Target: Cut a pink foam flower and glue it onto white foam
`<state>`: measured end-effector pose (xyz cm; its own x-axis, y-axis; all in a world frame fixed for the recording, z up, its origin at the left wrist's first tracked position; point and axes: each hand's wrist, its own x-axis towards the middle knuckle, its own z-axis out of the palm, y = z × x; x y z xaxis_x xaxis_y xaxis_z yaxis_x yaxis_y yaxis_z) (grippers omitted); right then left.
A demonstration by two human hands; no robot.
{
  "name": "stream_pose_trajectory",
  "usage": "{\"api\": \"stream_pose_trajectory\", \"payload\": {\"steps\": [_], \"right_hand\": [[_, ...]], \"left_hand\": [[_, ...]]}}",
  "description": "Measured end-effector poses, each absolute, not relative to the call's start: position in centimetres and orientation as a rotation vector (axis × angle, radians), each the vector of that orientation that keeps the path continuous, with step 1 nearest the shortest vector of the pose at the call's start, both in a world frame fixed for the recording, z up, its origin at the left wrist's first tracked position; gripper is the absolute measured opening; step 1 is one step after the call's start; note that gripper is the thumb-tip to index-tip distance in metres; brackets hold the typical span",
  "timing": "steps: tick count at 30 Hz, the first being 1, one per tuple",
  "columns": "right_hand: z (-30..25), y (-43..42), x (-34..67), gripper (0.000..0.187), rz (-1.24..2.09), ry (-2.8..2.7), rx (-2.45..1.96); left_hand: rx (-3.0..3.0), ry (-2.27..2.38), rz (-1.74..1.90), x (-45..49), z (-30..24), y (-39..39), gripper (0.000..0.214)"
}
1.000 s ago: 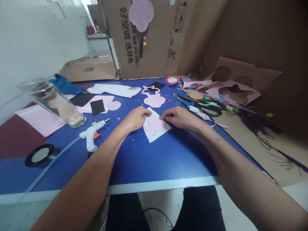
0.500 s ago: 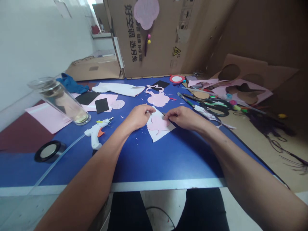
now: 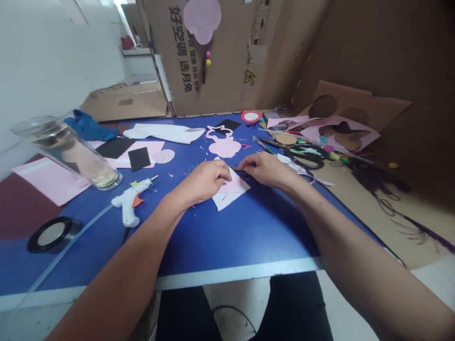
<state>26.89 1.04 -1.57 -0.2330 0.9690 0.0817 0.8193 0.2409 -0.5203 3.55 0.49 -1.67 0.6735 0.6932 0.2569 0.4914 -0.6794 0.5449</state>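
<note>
A small white sheet of paper [image 3: 222, 202] lies on the blue table with a pink shape [image 3: 234, 185] on it. My left hand [image 3: 208, 181] rests over the left part of this paper, its fingers curled together and pointing right; whatever is under the fingertips is hidden. Just right of the paper's top edge, my right hand [image 3: 261, 169] has its thumb and fingers pinched at a thin dark strip or stick [image 3: 235, 168], whose kind is too small to make out. Behind the hands lies a pink cloud-shaped cutout [image 3: 225, 147] beside a pink outline scrap [image 3: 217, 133].
At left are a white hot glue gun [image 3: 130, 203], a tape roll [image 3: 53, 235] and a tilted-looking glass bottle [image 3: 95, 166]. Black-handled scissors [image 3: 307, 157] and craft bits crowd the right. A cardboard panel [image 3: 227, 90] stands behind.
My left hand has slid over the paper, covering more of the pink shape, with its fingers more curled. My right hand has shifted slightly off the paper's edge. The camera view has turned a little right.
</note>
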Motion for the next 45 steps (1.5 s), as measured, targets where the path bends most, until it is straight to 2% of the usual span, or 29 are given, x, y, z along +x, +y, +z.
{"api": "stream_pose_trajectory", "payload": {"steps": [9, 18, 45], "right_hand": [[-1.3, 0.9, 27.0, 0.027, 0.535, -2.12, -1.624], [-1.6, 0.8, 26.6, 0.008, 0.567, -2.126, -1.611], [-2.5, 0.5, 25.9, 0.018, 0.6, -2.215, -1.707]], "left_hand": [[2.24, 0.933, 0.554, 4.0, -1.7, 0.2, 0.045], [2.264, 0.947, 0.454, 3.7, -1.4, 0.4, 0.041], [1.916, 0.96, 0.415, 2.2, -1.3, 1.7, 0.051]]}}
